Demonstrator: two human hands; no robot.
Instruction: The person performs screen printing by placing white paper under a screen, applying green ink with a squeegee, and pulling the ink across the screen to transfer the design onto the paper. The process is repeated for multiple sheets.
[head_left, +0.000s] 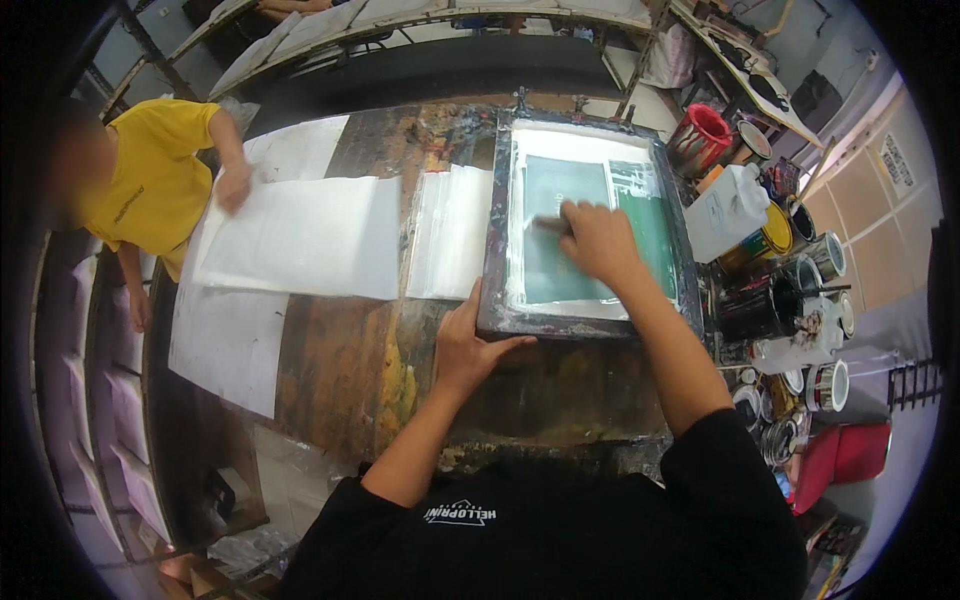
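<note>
A screen printing frame point(590, 326) with a dark border lies on the worktable in front of me. Its mesh point(565, 180) has a grey-green panel, with brighter green on the right side. My left hand point(465, 345) grips the frame's near left corner, thumb along the front edge and fingers up the left side. Over the mesh, my right hand point(598, 238) is closed around a small dark piece that points left; blur hides what it is. Just left of the frame lies a stack of white sheets point(450, 230).
A person in a yellow shirt point(165, 160) stands at the left, one hand by a large white sheet point(320, 235) on the stained wooden table point(335, 350). Paint cans, a red bucket point(700, 135) and a white jug point(728, 212) crowd the right side. Racks line the left and back.
</note>
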